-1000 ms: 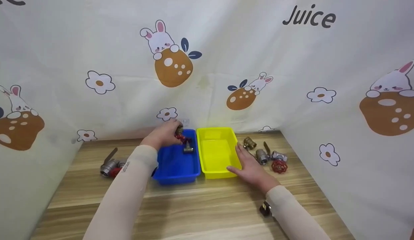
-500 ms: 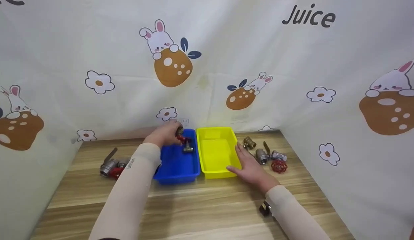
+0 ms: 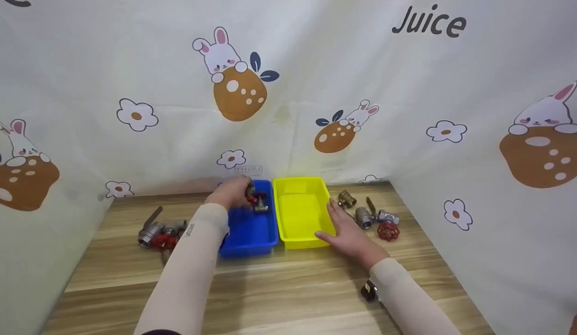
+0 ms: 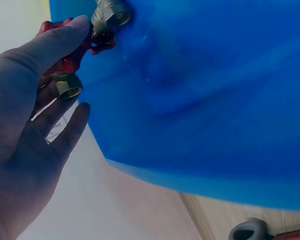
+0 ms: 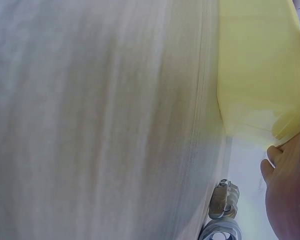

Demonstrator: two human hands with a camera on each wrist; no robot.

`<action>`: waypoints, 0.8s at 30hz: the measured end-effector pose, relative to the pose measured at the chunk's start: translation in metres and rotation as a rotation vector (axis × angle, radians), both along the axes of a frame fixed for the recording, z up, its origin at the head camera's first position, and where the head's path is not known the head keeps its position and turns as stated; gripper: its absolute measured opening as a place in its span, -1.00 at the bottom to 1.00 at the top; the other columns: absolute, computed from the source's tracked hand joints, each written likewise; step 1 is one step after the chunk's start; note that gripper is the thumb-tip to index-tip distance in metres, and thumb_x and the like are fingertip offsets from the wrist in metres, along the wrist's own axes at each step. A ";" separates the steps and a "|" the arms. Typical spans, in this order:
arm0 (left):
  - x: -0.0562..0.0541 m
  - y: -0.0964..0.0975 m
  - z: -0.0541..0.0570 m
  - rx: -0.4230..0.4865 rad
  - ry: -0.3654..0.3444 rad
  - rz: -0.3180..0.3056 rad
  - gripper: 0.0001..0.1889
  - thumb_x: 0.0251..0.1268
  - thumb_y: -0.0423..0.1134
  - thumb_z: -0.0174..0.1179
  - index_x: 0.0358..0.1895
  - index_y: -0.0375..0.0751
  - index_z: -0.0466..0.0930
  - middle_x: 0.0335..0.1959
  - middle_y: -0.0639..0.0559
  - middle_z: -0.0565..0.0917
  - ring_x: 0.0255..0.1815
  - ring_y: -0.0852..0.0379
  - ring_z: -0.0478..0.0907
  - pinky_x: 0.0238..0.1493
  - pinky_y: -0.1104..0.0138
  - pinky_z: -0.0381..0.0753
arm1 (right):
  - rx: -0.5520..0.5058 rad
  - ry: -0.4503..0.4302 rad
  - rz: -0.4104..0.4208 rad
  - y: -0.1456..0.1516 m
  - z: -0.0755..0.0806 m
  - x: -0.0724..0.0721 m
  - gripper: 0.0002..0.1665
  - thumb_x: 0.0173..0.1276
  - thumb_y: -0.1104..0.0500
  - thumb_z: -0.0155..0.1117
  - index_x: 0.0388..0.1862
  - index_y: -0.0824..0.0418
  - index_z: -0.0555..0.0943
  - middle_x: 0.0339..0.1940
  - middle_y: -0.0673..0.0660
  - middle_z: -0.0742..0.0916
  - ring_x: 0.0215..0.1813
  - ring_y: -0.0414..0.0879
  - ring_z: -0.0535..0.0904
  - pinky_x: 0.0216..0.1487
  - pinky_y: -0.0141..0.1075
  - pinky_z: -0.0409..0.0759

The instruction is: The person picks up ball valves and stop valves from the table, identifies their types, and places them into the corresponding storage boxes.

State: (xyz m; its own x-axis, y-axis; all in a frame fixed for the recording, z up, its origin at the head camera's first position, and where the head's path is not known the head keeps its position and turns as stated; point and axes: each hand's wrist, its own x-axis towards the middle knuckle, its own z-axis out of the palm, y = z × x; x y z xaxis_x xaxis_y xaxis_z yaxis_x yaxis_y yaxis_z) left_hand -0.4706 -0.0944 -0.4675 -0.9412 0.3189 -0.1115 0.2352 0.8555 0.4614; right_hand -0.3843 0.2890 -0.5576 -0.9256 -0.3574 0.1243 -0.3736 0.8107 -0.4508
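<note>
My left hand (image 3: 230, 191) pinches a brass gate valve (image 4: 68, 86) with a red handwheel, over the far end of the blue tray (image 3: 248, 242). The thumb lies across the red wheel in the left wrist view, with the other fingers behind the valve. Right beside it, a second brass valve (image 3: 261, 205) with a red handle lies in the tray, its body also showing in the left wrist view. My right hand (image 3: 351, 235) rests against the right side of the yellow tray (image 3: 304, 243), thumb over the near rim and fingers straight along the outer wall.
Left of the blue tray sit a lever ball valve (image 3: 151, 232) and a red-wheeled valve (image 3: 163, 241). Right of the yellow tray are a brass fitting (image 3: 347, 199), a lever ball valve (image 3: 364, 217) and another red-wheeled valve (image 3: 388, 230). A printed cloth (image 3: 288, 135) hangs behind the table.
My left hand has moved slightly right and down toward the blue tray's floor with the gate valve. More of the valves on the left now shows. The right hand stays in place.
</note>
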 end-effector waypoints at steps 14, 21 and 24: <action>-0.004 0.000 -0.010 -0.065 -0.007 0.011 -0.32 0.29 -0.25 0.65 0.42 -0.21 0.56 0.33 -0.19 0.60 0.37 -0.23 0.59 0.48 -0.25 0.53 | 0.004 0.015 0.016 0.001 -0.001 0.000 0.32 0.57 -0.54 0.17 0.86 0.28 -0.05 0.88 0.23 -0.03 0.84 0.25 -0.03 0.78 0.14 0.02; 0.001 0.003 -0.011 -0.014 -0.104 0.048 -0.29 0.40 -0.23 0.58 0.54 -0.16 0.48 0.42 -0.21 0.58 0.41 -0.28 0.55 0.49 -0.34 0.48 | -0.002 0.014 0.013 0.001 -0.001 0.000 0.31 0.57 -0.53 0.18 0.86 0.27 -0.06 0.88 0.19 -0.05 0.84 0.23 -0.04 0.78 0.15 0.01; 0.003 0.003 -0.009 -0.001 -0.119 0.049 -0.28 0.40 -0.22 0.59 0.55 -0.15 0.49 0.42 -0.21 0.59 0.40 -0.28 0.55 0.49 -0.36 0.47 | 0.006 0.013 0.010 0.001 0.000 0.000 0.32 0.56 -0.56 0.15 0.86 0.25 -0.06 0.88 0.17 -0.06 0.84 0.21 -0.04 0.78 0.13 0.01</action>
